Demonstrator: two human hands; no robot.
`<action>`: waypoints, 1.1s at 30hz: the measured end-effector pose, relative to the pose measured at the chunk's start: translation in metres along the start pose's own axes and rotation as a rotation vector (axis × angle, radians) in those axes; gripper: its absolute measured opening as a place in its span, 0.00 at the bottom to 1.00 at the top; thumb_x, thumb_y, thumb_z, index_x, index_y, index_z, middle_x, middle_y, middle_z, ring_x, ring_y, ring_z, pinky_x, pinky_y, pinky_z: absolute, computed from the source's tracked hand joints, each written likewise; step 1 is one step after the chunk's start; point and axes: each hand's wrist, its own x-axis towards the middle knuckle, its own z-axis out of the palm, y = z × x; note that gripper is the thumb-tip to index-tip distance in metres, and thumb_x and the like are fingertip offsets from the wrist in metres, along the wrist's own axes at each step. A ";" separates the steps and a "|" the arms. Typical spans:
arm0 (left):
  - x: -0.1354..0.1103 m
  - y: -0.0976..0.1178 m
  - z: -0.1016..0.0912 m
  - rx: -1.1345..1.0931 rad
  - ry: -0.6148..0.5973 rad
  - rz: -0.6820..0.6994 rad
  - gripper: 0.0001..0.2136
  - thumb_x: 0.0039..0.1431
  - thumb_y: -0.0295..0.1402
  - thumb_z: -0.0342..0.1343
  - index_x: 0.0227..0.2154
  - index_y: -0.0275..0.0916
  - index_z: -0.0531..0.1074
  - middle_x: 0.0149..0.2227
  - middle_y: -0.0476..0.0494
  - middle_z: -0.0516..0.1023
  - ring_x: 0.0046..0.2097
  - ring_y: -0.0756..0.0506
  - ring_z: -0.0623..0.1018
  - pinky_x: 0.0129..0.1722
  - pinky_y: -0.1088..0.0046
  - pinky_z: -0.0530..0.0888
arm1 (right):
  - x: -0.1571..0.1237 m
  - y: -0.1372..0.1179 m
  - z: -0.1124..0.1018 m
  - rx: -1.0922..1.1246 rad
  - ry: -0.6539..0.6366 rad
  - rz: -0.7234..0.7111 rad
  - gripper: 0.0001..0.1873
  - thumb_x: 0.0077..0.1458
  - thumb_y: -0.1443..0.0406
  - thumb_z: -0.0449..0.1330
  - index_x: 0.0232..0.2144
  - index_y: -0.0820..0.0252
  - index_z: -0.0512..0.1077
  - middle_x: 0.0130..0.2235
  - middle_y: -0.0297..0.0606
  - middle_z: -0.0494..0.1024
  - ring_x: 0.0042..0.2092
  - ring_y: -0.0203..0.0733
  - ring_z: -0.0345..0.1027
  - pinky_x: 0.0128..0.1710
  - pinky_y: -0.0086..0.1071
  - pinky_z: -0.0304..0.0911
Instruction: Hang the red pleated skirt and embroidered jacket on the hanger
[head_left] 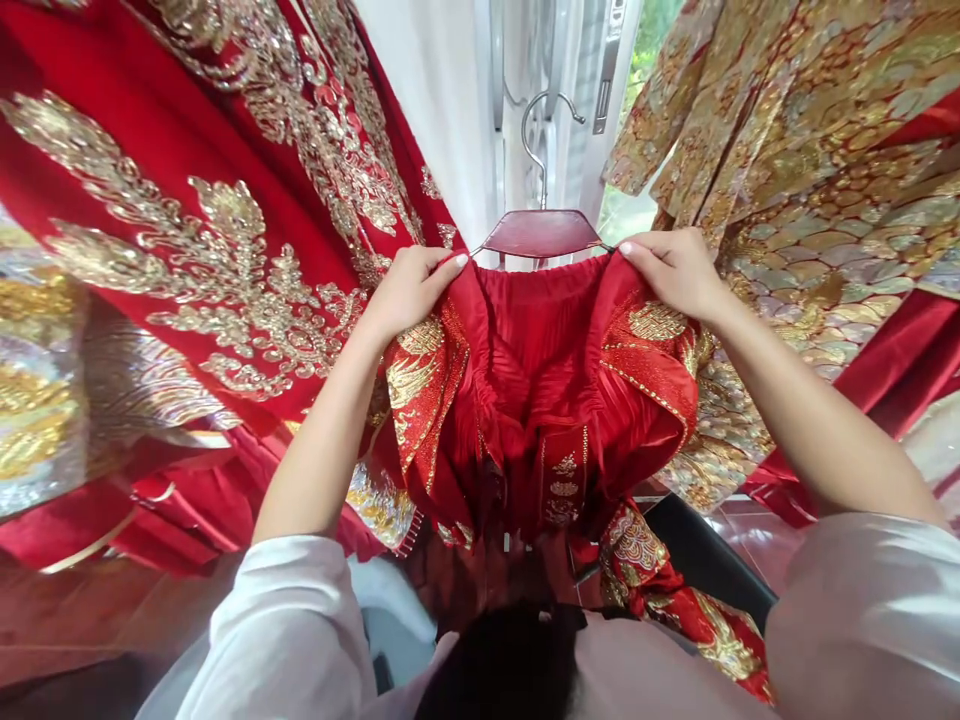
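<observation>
One red garment (536,375) on one dark-red hanger (538,232) at centre, two hands, left hand (416,288) and right hand (679,268) each pinching one shoulder, some fingers hidden, lower hem hard to make out, gold-embroidered gown (225,270) at left, gold-patterned garment (795,240) at right, both cut off.

This place is looking like a clothing shop or a dressing room, though the view is not settling which. A red gown (176,205) with gold embroidery is filling the left side, a gold scale-patterned garment (814,235) is spreading across the right, and between them a red pleated garment (525,350) is sitting on a dark red hanger (538,232).
</observation>
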 end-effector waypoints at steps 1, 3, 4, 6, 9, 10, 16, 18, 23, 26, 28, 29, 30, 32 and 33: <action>0.000 -0.001 0.001 -0.035 0.033 -0.003 0.20 0.63 0.40 0.46 0.17 0.39 0.52 0.19 0.53 0.51 0.24 0.52 0.56 0.26 0.74 0.58 | -0.002 -0.001 -0.001 0.027 0.035 0.019 0.32 0.57 0.40 0.43 0.16 0.58 0.50 0.19 0.33 0.51 0.24 0.34 0.46 0.27 0.32 0.46; 0.001 -0.005 0.004 -0.109 0.097 -0.013 0.21 0.64 0.40 0.45 0.17 0.39 0.52 0.19 0.52 0.50 0.24 0.52 0.55 0.24 0.74 0.56 | -0.005 -0.003 -0.003 0.074 0.091 0.048 0.33 0.57 0.39 0.43 0.16 0.58 0.50 0.19 0.33 0.50 0.24 0.33 0.44 0.27 0.32 0.44; 0.001 -0.007 0.005 -0.142 0.125 -0.014 0.21 0.64 0.40 0.45 0.17 0.39 0.52 0.19 0.52 0.50 0.23 0.52 0.55 0.24 0.74 0.56 | -0.007 -0.004 -0.004 0.086 0.117 0.055 0.33 0.57 0.39 0.43 0.16 0.58 0.51 0.19 0.33 0.50 0.24 0.33 0.44 0.27 0.32 0.43; 0.000 -0.010 0.008 -0.185 0.165 -0.008 0.21 0.65 0.39 0.45 0.16 0.39 0.52 0.19 0.52 0.50 0.23 0.53 0.54 0.23 0.74 0.55 | -0.010 -0.006 -0.006 0.088 0.140 0.052 0.32 0.58 0.40 0.44 0.17 0.58 0.53 0.20 0.33 0.52 0.24 0.34 0.45 0.27 0.32 0.44; -0.002 -0.013 0.012 -0.204 0.204 0.006 0.22 0.65 0.39 0.47 0.16 0.39 0.51 0.19 0.53 0.49 0.22 0.53 0.53 0.22 0.73 0.53 | -0.013 -0.007 -0.005 0.078 0.138 0.026 0.31 0.59 0.42 0.44 0.19 0.59 0.62 0.21 0.35 0.61 0.25 0.35 0.52 0.29 0.31 0.49; -0.003 -0.013 0.014 -0.207 0.218 0.009 0.22 0.64 0.39 0.47 0.16 0.39 0.51 0.19 0.53 0.48 0.22 0.53 0.52 0.22 0.72 0.53 | -0.013 -0.007 -0.004 0.078 0.136 0.025 0.30 0.59 0.42 0.45 0.21 0.59 0.65 0.23 0.36 0.65 0.26 0.36 0.55 0.30 0.31 0.50; -0.001 -0.013 0.016 -0.264 0.198 -0.006 0.23 0.64 0.42 0.48 0.15 0.39 0.51 0.17 0.53 0.48 0.21 0.53 0.51 0.21 0.72 0.49 | -0.007 -0.010 -0.009 0.031 0.051 0.023 0.33 0.58 0.41 0.44 0.18 0.61 0.57 0.20 0.33 0.55 0.25 0.32 0.49 0.28 0.30 0.46; 0.002 -0.013 0.014 -0.306 0.120 -0.031 0.24 0.63 0.41 0.49 0.14 0.39 0.52 0.16 0.54 0.48 0.20 0.54 0.51 0.20 0.73 0.49 | -0.003 -0.010 -0.011 0.021 0.003 0.016 0.34 0.57 0.38 0.43 0.17 0.61 0.49 0.20 0.31 0.48 0.24 0.31 0.42 0.27 0.30 0.42; 0.014 -0.016 0.005 -0.559 -0.228 -0.271 0.21 0.65 0.36 0.46 0.17 0.34 0.67 0.19 0.50 0.66 0.21 0.55 0.66 0.24 0.78 0.65 | 0.008 -0.005 -0.014 0.068 -0.110 0.059 0.36 0.51 0.35 0.43 0.17 0.59 0.46 0.21 0.30 0.45 0.24 0.30 0.38 0.25 0.30 0.38; 0.019 -0.023 0.002 -0.605 -0.325 -0.381 0.20 0.64 0.40 0.48 0.22 0.32 0.71 0.23 0.47 0.70 0.26 0.51 0.74 0.29 0.76 0.71 | 0.011 -0.003 -0.015 0.163 -0.204 0.116 0.36 0.49 0.34 0.45 0.16 0.59 0.47 0.20 0.29 0.44 0.24 0.29 0.38 0.24 0.30 0.37; 0.021 -0.026 0.002 -0.587 -0.315 -0.395 0.20 0.63 0.43 0.49 0.23 0.31 0.72 0.23 0.48 0.70 0.30 0.49 0.77 0.32 0.74 0.72 | 0.012 -0.005 -0.016 0.187 -0.229 0.133 0.36 0.49 0.34 0.45 0.16 0.59 0.47 0.20 0.29 0.44 0.24 0.29 0.38 0.24 0.30 0.37; 0.020 -0.028 0.003 -0.584 -0.309 -0.396 0.20 0.62 0.44 0.50 0.24 0.31 0.72 0.23 0.48 0.70 0.32 0.47 0.77 0.34 0.73 0.73 | 0.012 -0.006 -0.017 0.184 -0.228 0.136 0.36 0.49 0.34 0.46 0.16 0.59 0.47 0.20 0.29 0.45 0.24 0.29 0.38 0.24 0.30 0.36; 0.020 -0.028 0.003 -0.584 -0.309 -0.394 0.20 0.61 0.45 0.51 0.25 0.31 0.72 0.23 0.48 0.70 0.33 0.47 0.77 0.35 0.72 0.74 | 0.012 -0.008 -0.018 0.177 -0.224 0.139 0.35 0.50 0.35 0.46 0.16 0.59 0.47 0.21 0.29 0.45 0.24 0.29 0.38 0.24 0.31 0.36; 0.019 -0.028 0.004 -0.576 -0.312 -0.384 0.20 0.62 0.45 0.50 0.25 0.32 0.72 0.24 0.48 0.71 0.33 0.47 0.77 0.37 0.71 0.74 | 0.011 -0.012 -0.020 0.172 -0.225 0.146 0.35 0.51 0.36 0.48 0.16 0.59 0.48 0.20 0.29 0.45 0.24 0.28 0.38 0.24 0.31 0.36; 0.018 -0.028 0.005 -0.568 -0.311 -0.376 0.20 0.62 0.45 0.49 0.25 0.32 0.72 0.24 0.48 0.71 0.32 0.48 0.77 0.37 0.70 0.74 | 0.010 -0.013 -0.021 0.187 -0.237 0.154 0.34 0.51 0.37 0.50 0.16 0.60 0.50 0.20 0.28 0.46 0.24 0.28 0.39 0.24 0.30 0.37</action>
